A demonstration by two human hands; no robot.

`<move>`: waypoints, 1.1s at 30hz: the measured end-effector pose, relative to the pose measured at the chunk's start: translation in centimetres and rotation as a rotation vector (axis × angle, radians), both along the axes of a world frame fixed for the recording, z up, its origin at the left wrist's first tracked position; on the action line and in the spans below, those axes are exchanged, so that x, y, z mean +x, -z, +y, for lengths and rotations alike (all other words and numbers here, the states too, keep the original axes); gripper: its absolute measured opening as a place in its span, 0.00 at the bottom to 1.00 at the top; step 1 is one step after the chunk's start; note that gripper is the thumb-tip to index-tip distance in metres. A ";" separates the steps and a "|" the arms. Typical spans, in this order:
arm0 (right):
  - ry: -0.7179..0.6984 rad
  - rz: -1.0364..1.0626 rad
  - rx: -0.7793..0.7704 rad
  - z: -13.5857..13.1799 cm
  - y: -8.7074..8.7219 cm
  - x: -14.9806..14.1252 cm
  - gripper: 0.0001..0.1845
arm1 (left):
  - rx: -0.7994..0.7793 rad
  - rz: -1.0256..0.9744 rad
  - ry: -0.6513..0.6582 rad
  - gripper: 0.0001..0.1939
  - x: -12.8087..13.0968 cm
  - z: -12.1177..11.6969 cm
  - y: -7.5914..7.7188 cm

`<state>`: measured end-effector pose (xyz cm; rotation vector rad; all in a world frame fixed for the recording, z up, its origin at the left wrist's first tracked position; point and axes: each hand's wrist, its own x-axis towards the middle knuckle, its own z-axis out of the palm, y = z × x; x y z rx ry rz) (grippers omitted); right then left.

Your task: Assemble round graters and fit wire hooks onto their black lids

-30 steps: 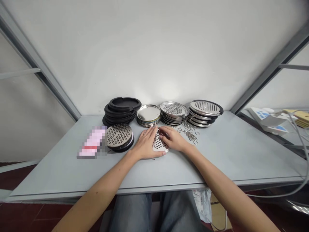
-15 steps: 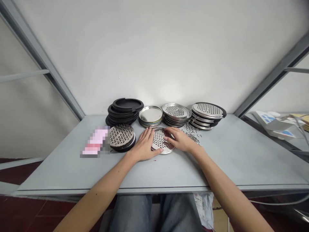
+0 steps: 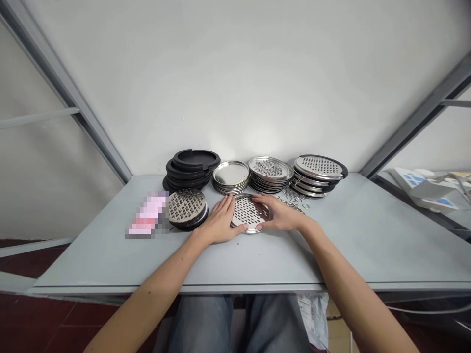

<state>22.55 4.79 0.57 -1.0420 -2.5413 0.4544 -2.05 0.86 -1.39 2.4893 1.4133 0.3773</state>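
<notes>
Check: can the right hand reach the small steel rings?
Probably yes: the small steel rings lie just beyond the right hand, with nothing between; it rests on the round perforated steel disc.

Bare left hand (image 3: 219, 223), bare right hand (image 3: 279, 214), bare forearms (image 3: 162, 279), small mole (image 3: 149, 292), loose pale-blue jeans (image 3: 202, 326)

grater disc (image 3: 248, 212) — silver, punched-hole pattern | rubber rings (image 3: 193, 158) — matte black

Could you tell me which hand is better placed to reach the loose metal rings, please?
Probably the right hand: it rests beside the rings, with the left hand across the grater disc.
</notes>
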 end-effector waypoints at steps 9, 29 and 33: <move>0.001 -0.020 -0.011 -0.2 0.3 -0.1 0.45 | -0.031 0.017 -0.004 0.50 0.2 -0.1 -0.2; 0.026 -0.007 0.145 -0.4 2.5 -3.0 0.32 | 0.012 0.019 0.010 0.47 0.4 -0.1 0.1; 0.034 0.009 0.143 -0.2 2.9 -2.9 0.32 | 0.021 0.008 0.001 0.47 0.6 -0.1 0.2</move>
